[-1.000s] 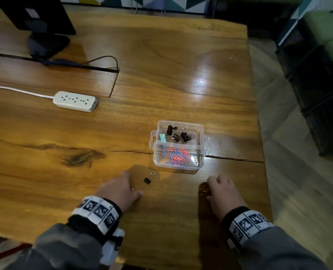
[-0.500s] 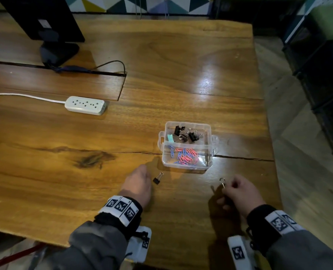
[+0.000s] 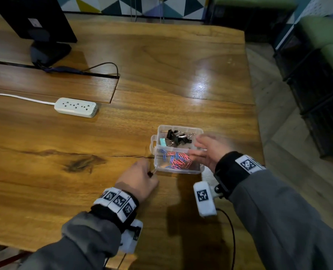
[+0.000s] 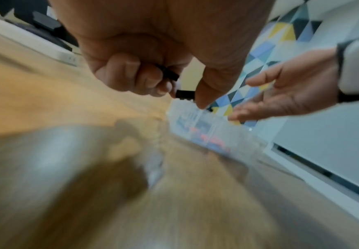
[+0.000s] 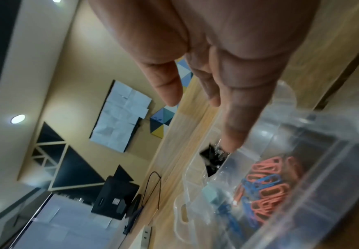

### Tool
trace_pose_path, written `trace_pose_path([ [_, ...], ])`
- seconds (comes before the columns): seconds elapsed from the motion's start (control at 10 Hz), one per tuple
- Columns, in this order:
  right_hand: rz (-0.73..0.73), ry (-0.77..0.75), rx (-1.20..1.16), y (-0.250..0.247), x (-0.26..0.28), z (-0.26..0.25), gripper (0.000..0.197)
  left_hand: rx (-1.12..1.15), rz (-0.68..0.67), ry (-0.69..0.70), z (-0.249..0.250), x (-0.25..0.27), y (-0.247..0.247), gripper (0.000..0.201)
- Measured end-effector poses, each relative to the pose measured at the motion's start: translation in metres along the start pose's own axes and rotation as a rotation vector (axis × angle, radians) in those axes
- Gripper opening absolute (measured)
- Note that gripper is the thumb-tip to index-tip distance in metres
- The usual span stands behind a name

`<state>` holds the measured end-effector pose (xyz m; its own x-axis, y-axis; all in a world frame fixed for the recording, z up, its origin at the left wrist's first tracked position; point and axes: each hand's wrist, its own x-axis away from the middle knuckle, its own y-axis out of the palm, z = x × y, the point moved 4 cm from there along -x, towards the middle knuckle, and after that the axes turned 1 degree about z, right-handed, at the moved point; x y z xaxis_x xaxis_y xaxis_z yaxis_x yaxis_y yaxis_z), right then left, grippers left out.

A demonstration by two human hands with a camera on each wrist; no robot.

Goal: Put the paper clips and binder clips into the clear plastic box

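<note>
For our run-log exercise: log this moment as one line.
left hand: pinches black binder clip beside clear box | right hand: open over box, holds nothing | stage: clip not yet in

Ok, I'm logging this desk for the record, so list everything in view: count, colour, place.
clear plastic box: one, transparent, near the table's front right.
binder clips: several, black, in the box's far compartment.
teal item: one, far compartment, left side; too small to identify.
paper clips: many, pink and blue, near compartment.
held binder clip: one, black, pinched just left of the box.
power strip: one, white, table's left.
monitor: one, black, far left corner.
table: one, brown wood.
left hand: pinches the binder clip.
right hand: open, fingers straight, over the box's right side.
</note>
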<state>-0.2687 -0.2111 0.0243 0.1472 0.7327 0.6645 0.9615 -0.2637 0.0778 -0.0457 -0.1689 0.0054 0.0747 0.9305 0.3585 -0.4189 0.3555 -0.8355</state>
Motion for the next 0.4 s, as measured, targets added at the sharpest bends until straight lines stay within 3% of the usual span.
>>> trace_pose_path([
  [0.1,0.045,-0.095,0.065,-0.017,0.023,0.002,0.025,-0.013,0.086,0.094,0.028,-0.027,-0.024,0.025],
  [0.3,0.155,-0.384,0.254,-0.064,0.096,-0.017,0.023,-0.110,0.026,0.243,0.094,-0.083,-0.030,0.028],
  [0.4,0.146,-0.527,0.255,-0.080,0.131,-0.040,0.025,-0.079,0.039,0.269,0.092,-0.078,-0.024,0.046],
])
